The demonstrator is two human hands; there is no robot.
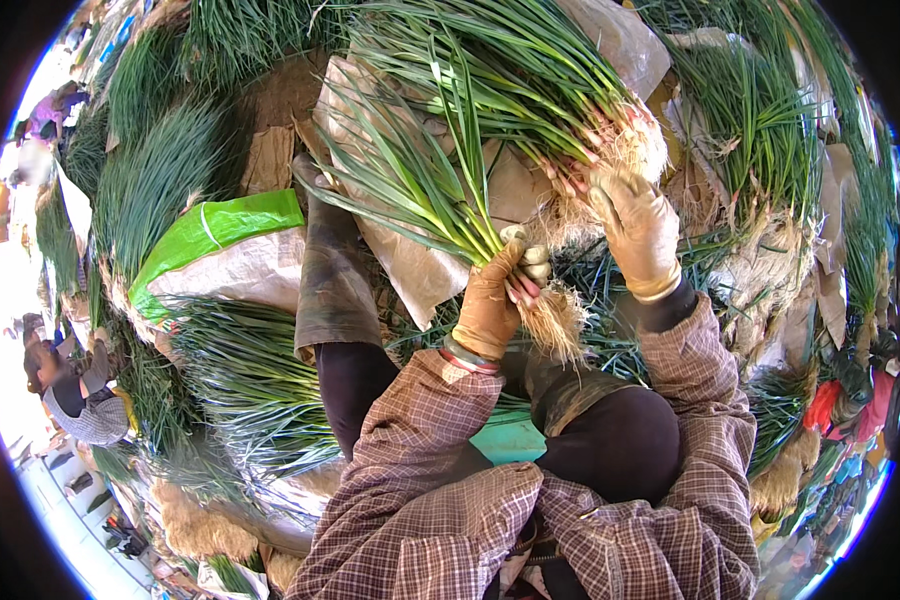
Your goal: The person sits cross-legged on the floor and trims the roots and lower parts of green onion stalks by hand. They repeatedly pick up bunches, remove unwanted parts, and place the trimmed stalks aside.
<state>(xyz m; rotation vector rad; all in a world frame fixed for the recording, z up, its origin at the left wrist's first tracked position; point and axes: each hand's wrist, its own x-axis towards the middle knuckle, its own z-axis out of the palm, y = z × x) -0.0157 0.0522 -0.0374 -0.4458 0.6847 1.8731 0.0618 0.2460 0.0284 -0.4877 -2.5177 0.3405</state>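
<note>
My left hand point(499, 292), in a tan rubber-coated glove, is closed around the pinkish lower stems of a small bunch of green garlic plants point(450, 206). Their leaves point up and left, and their pale roots point(555, 322) hang below the fist. My right hand point(637, 221), gloved alike, is at the root end of a larger pile of the same plants point(525, 82). Its fingertips are next to the pile's roots and stems; whether they grip any is not clear.
Bundles of green plants point(165, 165) surround me, more at the right point(765, 127) and lower left point(255, 375). A green and white woven sack point(225, 225) lies left of my boot point(337, 262). One person point(82, 390) is at far left; at far right is red clothing point(825, 405).
</note>
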